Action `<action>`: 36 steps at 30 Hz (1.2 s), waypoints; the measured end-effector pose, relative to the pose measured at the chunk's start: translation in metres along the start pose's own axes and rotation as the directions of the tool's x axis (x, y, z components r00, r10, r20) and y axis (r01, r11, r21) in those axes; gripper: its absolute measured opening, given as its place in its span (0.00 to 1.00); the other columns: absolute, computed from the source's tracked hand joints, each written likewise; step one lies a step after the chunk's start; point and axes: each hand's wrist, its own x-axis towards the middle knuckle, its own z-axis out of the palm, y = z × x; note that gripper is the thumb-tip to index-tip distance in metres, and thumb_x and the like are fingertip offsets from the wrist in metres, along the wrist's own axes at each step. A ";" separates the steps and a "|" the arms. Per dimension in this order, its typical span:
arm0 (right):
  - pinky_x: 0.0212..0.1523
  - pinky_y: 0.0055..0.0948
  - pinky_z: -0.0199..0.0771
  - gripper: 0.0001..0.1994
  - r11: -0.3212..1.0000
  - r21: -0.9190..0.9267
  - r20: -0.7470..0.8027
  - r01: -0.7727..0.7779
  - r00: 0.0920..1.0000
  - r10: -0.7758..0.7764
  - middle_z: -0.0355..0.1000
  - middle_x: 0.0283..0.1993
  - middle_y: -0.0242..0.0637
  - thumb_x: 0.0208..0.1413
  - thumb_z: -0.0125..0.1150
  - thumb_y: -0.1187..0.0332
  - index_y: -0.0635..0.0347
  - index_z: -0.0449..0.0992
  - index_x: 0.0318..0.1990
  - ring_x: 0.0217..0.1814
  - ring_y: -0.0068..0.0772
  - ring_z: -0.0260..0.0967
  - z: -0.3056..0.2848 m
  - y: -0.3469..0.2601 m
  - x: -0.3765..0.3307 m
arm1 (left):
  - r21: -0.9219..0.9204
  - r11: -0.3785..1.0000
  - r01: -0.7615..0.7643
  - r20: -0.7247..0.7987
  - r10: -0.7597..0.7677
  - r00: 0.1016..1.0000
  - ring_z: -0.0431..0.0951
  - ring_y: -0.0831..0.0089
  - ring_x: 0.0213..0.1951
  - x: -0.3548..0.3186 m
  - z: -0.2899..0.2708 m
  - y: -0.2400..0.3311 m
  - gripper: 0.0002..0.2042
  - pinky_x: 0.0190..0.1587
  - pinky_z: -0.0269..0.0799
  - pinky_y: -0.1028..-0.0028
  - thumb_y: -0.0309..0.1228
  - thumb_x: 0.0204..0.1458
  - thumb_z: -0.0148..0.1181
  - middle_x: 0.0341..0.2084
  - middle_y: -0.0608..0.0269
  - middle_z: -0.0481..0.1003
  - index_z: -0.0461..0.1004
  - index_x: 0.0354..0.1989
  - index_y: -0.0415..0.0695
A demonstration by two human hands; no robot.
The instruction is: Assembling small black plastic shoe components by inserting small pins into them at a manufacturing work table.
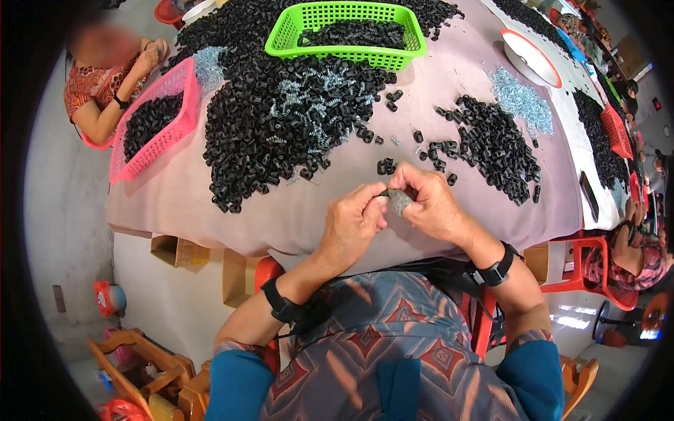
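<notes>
Close together over the near edge of the table, my left hand [351, 223] and my right hand [430, 205] are both closed in a pinch, fingertips nearly meeting. Between them shows a grey, rough-looking patch [400, 201]; whether it is a finger wrap or a held piece I cannot tell. Something small and dark sits at the left fingertips, mostly hidden. Just beyond my hands are a few loose black plastic parts [385, 166]. A large heap of these black parts [246, 140] with metal springs [319, 105] spreads to the left, and a smaller heap [495, 147] to the right.
A green basket [344, 52] holding black parts stands at the back, a pink basket [188, 116] at the left. Loose springs [523, 102] and a white red-rimmed bowl [530, 56] are at the right. A person [105, 84] sits far left; other people sit at the right.
</notes>
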 end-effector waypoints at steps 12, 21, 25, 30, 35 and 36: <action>0.17 0.18 0.66 0.03 0.876 0.370 0.310 -0.310 0.930 0.198 0.73 0.26 0.31 0.55 0.55 0.73 0.62 0.68 0.35 0.22 0.16 0.66 -0.031 -0.016 -0.007 | -0.326 0.915 0.239 0.255 -0.158 0.954 0.74 0.81 0.28 0.000 -0.005 0.006 0.10 0.31 0.71 0.80 0.25 0.58 0.50 0.29 0.63 0.75 0.71 0.46 0.35; 0.16 0.14 0.61 0.10 0.696 0.401 0.578 -0.595 0.754 0.312 0.68 0.23 0.26 0.54 0.59 0.60 0.57 0.72 0.35 0.19 0.11 0.60 -0.035 -0.014 -0.008 | -0.293 0.956 -0.025 0.280 0.111 0.954 0.70 0.76 0.40 0.002 -0.011 0.011 0.09 0.43 0.68 0.77 0.23 0.54 0.55 0.41 0.63 0.65 0.74 0.43 0.36; 0.18 0.13 0.57 0.16 0.639 0.489 0.574 -0.594 0.771 0.278 0.65 0.23 0.25 0.55 0.54 0.55 0.58 0.74 0.39 0.21 0.13 0.57 -0.016 -0.014 -0.016 | -0.265 0.946 -0.185 0.229 0.248 0.941 0.64 0.74 0.48 0.004 -0.011 0.008 0.10 0.52 0.61 0.74 0.23 0.53 0.56 0.45 0.63 0.61 0.75 0.43 0.38; 0.16 0.14 0.48 0.18 0.554 0.703 0.442 -0.445 0.884 0.150 0.58 0.20 0.22 0.55 0.52 0.52 0.60 0.74 0.36 0.18 0.11 0.51 0.006 0.000 -0.024 | -0.386 0.919 -0.078 0.263 0.191 0.946 0.65 0.74 0.48 0.004 -0.009 0.004 0.09 0.52 0.61 0.74 0.22 0.52 0.57 0.45 0.62 0.63 0.75 0.42 0.37; 0.15 0.17 0.40 0.18 0.303 0.798 0.471 -0.521 0.853 0.226 0.48 0.17 0.19 0.59 0.50 0.52 0.57 0.67 0.26 0.16 0.12 0.43 0.013 -0.018 -0.029 | -0.436 0.898 -0.067 0.298 0.214 0.930 0.66 0.74 0.48 0.004 -0.012 0.000 0.13 0.53 0.61 0.76 0.22 0.53 0.56 0.43 0.63 0.65 0.72 0.48 0.37; 0.15 0.18 0.38 0.19 0.240 0.819 0.492 -0.521 0.853 0.173 0.45 0.17 0.18 0.59 0.49 0.52 0.55 0.64 0.22 0.15 0.13 0.41 0.013 -0.014 -0.030 | -0.492 0.871 0.012 0.283 0.146 0.948 0.66 0.75 0.47 0.004 -0.013 0.006 0.16 0.52 0.62 0.76 0.22 0.53 0.56 0.43 0.64 0.65 0.69 0.51 0.39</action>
